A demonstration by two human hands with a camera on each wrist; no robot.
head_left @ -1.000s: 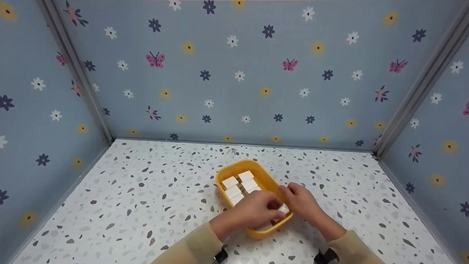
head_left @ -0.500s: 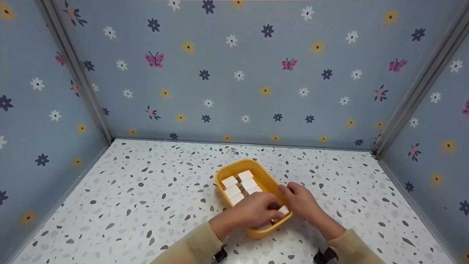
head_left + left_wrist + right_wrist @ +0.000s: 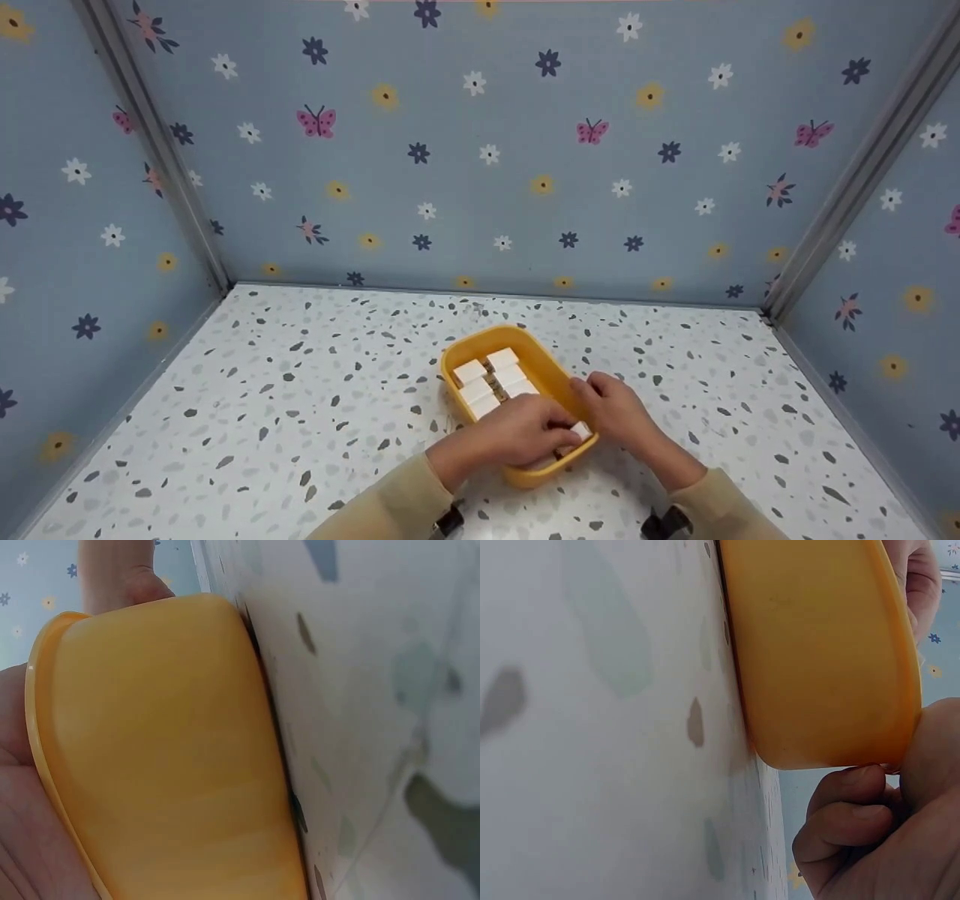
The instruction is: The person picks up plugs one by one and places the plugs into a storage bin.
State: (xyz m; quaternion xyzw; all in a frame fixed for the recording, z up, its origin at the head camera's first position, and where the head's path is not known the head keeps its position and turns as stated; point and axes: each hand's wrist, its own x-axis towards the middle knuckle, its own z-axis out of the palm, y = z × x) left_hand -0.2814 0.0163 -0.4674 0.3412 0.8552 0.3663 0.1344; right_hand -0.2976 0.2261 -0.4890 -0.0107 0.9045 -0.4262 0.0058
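Note:
A yellow plastic tub with rounded corners stands on the speckled tabletop. Inside it, two rows of white blocks show a narrow brownish strip between them. My left hand reaches in over the near half, thumb and fingers pinching a small white block by the near right corner. It covers other blocks beneath it. On the right side, my right hand grips the tub's rim; in the right wrist view its curled fingers lie against the end of the tub. The left wrist view shows mostly the tub's outer wall.
The white tabletop with grey flecks spreads around the tub. Blue panels printed with flowers and butterflies enclose the back and both sides. Dark straps sit at the wrists below tan sleeves.
The small white block at the left fingertips has settled slightly lower and turned a little in the tub's corner. The right hand stays at the rim.

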